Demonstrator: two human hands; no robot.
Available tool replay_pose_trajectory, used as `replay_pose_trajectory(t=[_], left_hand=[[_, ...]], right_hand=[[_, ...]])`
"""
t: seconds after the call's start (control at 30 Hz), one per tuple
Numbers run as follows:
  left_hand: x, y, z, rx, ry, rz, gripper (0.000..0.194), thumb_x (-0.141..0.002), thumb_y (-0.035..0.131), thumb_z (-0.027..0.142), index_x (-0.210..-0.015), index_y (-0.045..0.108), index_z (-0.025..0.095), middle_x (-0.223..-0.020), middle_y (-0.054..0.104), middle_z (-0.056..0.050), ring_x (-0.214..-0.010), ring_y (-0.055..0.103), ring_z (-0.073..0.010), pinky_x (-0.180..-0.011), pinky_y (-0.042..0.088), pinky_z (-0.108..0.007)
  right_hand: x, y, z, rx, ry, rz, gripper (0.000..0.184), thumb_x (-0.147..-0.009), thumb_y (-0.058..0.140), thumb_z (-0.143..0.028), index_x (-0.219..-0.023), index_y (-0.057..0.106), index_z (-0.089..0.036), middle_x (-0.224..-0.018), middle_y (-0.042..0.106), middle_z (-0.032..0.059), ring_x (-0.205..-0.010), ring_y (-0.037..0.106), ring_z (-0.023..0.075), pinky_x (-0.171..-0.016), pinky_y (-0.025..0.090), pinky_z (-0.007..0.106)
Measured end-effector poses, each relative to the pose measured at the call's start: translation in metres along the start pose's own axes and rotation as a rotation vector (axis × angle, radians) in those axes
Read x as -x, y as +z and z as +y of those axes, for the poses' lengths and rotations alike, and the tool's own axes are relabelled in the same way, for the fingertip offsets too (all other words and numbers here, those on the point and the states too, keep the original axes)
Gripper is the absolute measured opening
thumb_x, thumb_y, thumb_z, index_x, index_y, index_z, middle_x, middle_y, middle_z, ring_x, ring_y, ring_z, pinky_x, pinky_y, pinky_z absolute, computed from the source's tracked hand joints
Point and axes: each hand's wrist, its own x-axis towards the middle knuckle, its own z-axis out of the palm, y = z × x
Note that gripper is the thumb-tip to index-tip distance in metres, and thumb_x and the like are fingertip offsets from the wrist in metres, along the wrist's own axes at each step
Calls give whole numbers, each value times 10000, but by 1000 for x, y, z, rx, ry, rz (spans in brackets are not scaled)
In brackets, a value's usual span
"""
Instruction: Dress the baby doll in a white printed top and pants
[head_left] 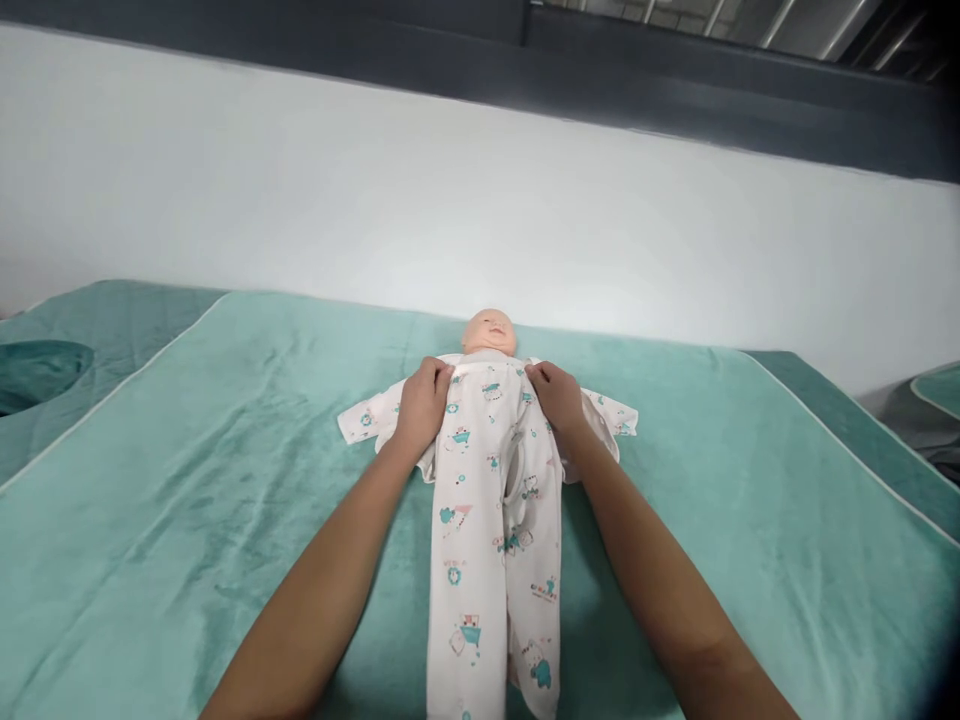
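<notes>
A baby doll (489, 332) lies on its back, its bald head toward the wall. White printed baby pants (469, 500) with teal and pink animal figures cover its front, the waistband up near the chest and the legs stretching toward me. My left hand (426, 400) pinches the left end of the waistband; my right hand (556, 398) pinches the right end. Beneath the pants a matching baby shirt (369, 418) shows, its sleeves spread out to both sides. An opening in the pants' crotch is visible. The doll's body and legs are mostly hidden.
A teal plush blanket (225, 480) with pale piping covers the surface, slightly wrinkled on the left. Behind it rises a white wall (420, 200) below a dark ledge (375, 60). Darker teal fabric (45, 375) lies at the far left.
</notes>
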Motion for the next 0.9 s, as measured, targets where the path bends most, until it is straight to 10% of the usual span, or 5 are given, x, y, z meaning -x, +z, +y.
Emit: replay_pose_trajectory(t=[0.27,0.4,0.6,0.9], left_hand=[[1,-2,-3,-48,261,-26,194,-962,469,342,-993,615,217,-1189,611,-87,-1179,504,-243,-1042,343,-393],[-3,-7,-5,-21,208,-158,168,-958,481,363,-913,555,219,-1337,597,-63,-1242,504,-249,-1079,291,-430],[-9,-4,-10,6,45,-104,170,-949,466,362,-852,450,224,-1178,690,-85,-998,629,-232,-856,430,-375],[0,-1,-22,-77,316,66,106,-913,498,226,-999,558,210,-1229,638,-89,-1171,547,-222,-1008,416,-397]], right_hand=[[6,-1,-4,-16,-505,39,304,-1006,364,-359,-1024,639,-231,-1320,593,99,-1220,512,254,-1001,385,393],[-1,-4,-3,70,-423,-103,385,-1034,287,-390,-1251,551,-214,-1140,682,118,-1006,615,264,-819,417,350],[-19,2,-7,261,-246,-78,329,-1020,322,-398,-994,581,-197,-788,676,83,-710,587,236,-644,315,298],[0,11,1,-193,-260,89,199,-926,489,-346,-1030,604,-221,-1071,690,52,-992,613,200,-882,443,317]])
